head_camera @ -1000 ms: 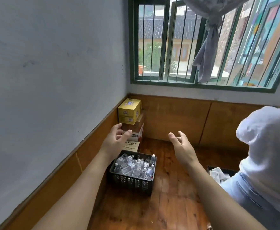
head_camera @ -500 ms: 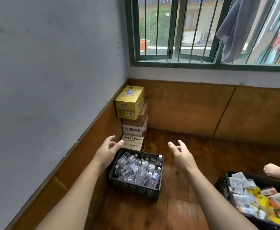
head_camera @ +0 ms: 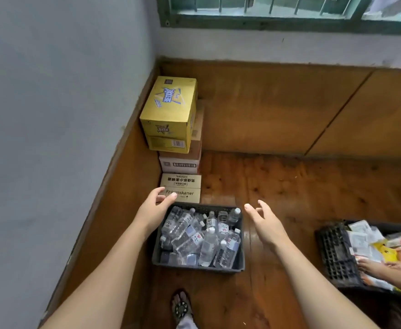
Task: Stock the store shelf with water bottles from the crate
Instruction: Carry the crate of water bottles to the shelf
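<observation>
A dark plastic crate sits on the wooden floor near the room's corner. It is filled with several small clear water bottles lying jumbled. My left hand hovers over the crate's far left corner, fingers spread and empty. My right hand is held just right of the crate, above the floor, fingers apart and holding nothing. No store shelf is in view.
Stacked cartons stand in the corner behind the crate, topped by a yellow box. A second dark crate of packets lies at the right, with another person's hand on it. A sandalled foot is below. A barred window runs above.
The view has tilted down from the window to the floor. Both hands have dropped closer to the bottle crate. The other person's hand has come to rest on the second crate.
</observation>
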The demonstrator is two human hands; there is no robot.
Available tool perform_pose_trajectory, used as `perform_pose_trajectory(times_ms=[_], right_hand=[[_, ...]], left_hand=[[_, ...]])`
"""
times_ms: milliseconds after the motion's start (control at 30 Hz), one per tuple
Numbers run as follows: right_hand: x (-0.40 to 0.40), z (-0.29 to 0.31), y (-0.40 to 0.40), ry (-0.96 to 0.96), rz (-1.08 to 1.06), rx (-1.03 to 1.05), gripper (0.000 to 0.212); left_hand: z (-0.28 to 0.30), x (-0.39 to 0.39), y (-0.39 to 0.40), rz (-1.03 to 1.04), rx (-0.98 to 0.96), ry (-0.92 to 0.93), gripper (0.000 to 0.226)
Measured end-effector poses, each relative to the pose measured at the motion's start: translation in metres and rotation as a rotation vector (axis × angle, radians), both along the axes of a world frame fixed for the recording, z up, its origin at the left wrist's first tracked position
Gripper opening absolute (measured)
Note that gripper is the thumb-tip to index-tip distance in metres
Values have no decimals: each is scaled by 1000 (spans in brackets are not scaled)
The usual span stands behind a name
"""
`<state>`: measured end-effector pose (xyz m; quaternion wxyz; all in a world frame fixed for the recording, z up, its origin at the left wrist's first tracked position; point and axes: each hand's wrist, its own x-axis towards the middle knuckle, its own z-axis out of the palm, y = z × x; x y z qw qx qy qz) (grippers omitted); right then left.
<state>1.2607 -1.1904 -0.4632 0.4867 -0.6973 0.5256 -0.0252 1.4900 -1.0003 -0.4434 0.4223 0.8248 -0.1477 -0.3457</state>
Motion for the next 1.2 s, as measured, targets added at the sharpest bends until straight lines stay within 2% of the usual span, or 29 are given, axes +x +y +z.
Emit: perform_pose_trajectory(times_ms=[233,400,467,567,633,767,833,900,933,1000,1067,1133,1167,1200], right_hand=[[54,-93,-51,153,-40,52,76],[72,-209,-84,226,-72,142,79],[73,-264,-91,244,-87,214,91],[63,-351,-100,273,-128,288,129],[52,-401,-108,278,-156,321,134],[28,-480,-125,263,-190,412,120],[13,-514,-134,229,-244,464,111],[13,-525,-133,188,-289,513,99],[20,-523,-128,172,-297,533,88],[29,-523,-121,173,-276,566,55],[27,-534,-121,149,-265,573,38],[29,-544,-123,128,-290,569,37],[28,-549,-125,123,-304,555,43],[28,-556,-127,128,-321,537,53]], left_hand=[[-109,84,-39,-10,112,115,59],[-226,112,-56,12,220,162,63],[-279,119,-56,39,264,185,65],[-356,125,-54,95,339,232,72],[-402,128,-49,121,408,266,86],[-482,138,-32,188,525,272,105],[-511,136,-27,207,531,283,102],[-531,132,-25,207,516,285,88],[-538,130,-24,220,502,287,81],[-548,132,-23,262,473,283,81],[-556,138,-21,290,477,319,83],[-565,145,-23,313,462,375,64],[-568,148,-23,340,446,389,56],[-572,151,-23,369,443,399,57]])
